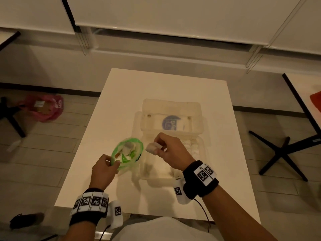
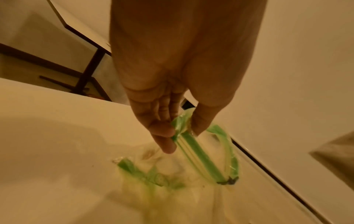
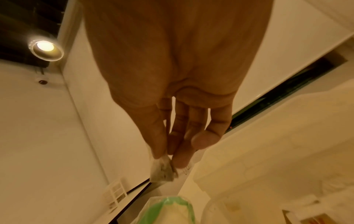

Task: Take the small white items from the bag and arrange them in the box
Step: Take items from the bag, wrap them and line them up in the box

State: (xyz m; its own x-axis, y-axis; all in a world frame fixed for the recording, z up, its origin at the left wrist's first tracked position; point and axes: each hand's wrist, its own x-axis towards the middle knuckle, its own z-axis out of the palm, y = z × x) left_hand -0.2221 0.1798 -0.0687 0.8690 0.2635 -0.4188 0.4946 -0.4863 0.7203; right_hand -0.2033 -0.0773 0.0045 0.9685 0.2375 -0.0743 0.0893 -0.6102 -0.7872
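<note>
A clear bag with a green zip rim stands open on the white table, with white items inside. My left hand pinches the near edge of the rim. My right hand pinches a small white wrapped item in the air between the bag and the clear plastic box. The box lies open, its lid standing up at the back. Several white items lie in rows in its right part.
The table's edges lie close on all sides. A pink bag lies on the floor at left. Black table legs stand at right, and another table's edge sits at far right.
</note>
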